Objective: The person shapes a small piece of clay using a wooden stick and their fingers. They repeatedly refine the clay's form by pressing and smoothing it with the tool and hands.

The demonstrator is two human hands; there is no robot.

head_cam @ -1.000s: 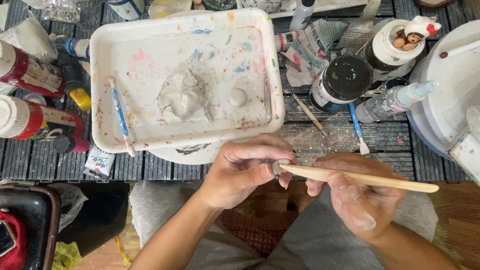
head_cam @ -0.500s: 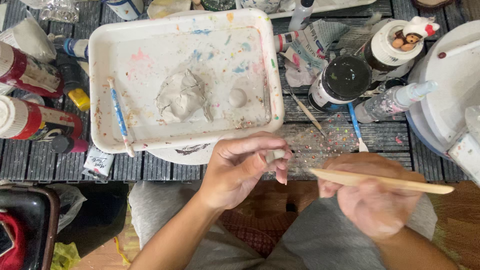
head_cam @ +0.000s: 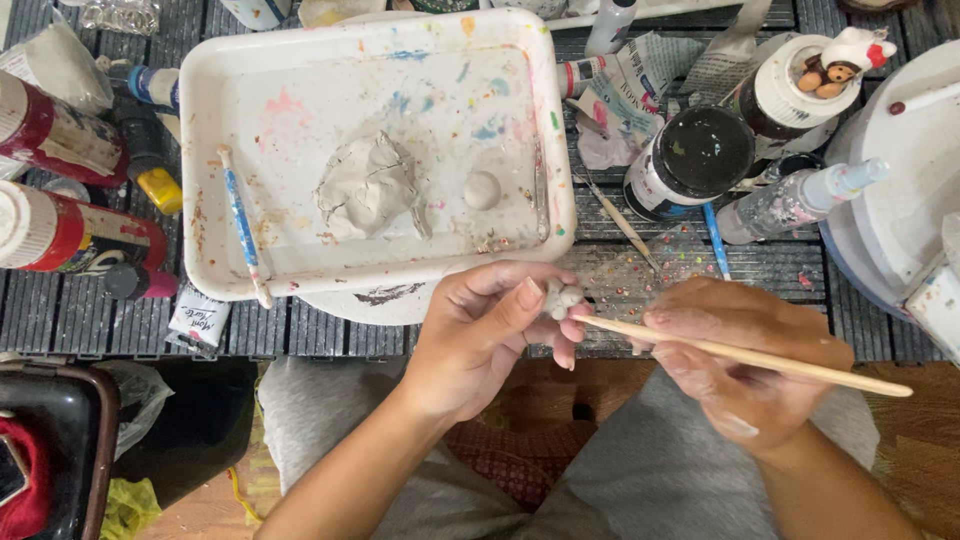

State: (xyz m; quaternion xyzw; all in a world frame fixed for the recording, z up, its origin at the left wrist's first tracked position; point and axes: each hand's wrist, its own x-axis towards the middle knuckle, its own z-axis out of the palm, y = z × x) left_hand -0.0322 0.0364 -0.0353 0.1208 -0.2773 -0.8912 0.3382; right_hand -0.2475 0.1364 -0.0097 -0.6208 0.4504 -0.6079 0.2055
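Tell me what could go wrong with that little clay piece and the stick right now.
1. The left hand pinches the small clay piece only at its fingertips, over the lap; a hard push from the wooden stick in the right hand might dent or drop it.
2. The blue brush rests on the white tray rim and overhangs its edge; a knock could tip it off.

Clay bit [head_cam: 562,296] mostly hidden by fingers [head_cam: 520,300]; white bucket [head_cam: 900,180] cut by edge.

Left hand [head_cam: 480,335] fingertips pinched; right hand [head_cam: 750,370] curled in grip, palm up.
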